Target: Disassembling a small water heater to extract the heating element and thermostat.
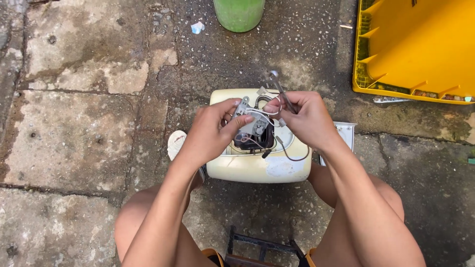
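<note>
The left hand (213,129) is closed in a pinch on a small grey metal switch part with white wires (246,114), thumb across its front and fingers behind it. The right hand (303,118) is curled shut around a slim grey metal tool (280,88), whose tip sticks up and away from the knuckles; the same fingers also touch the white wires just beside the part. The two hands are close together, nearly meeting over the part.

The part is held just above the open top of a cream-coloured rounded plastic appliance housing (257,168), which stands on the concrete floor (79,123) between the person's bare knees. Inside the opening a dark cavity with a black component (253,142) is visible. A thin brown wire (293,157) loops out over the right side of the housing's rim.

A white flat plastic panel (345,134) lies on the floor just beside the housing's right side, partly hidden by the right forearm. A white shoe (176,143) shows at the housing's left side. Below the housing, between the legs, sits the dark metal frame of a low stool (261,245).

Toward the far edge of the floor stands a green cylindrical container (239,14), with a small scrap of white paper (197,27) near it. A yellow ribbed plastic crate (418,47) occupies the far right corner.
</note>
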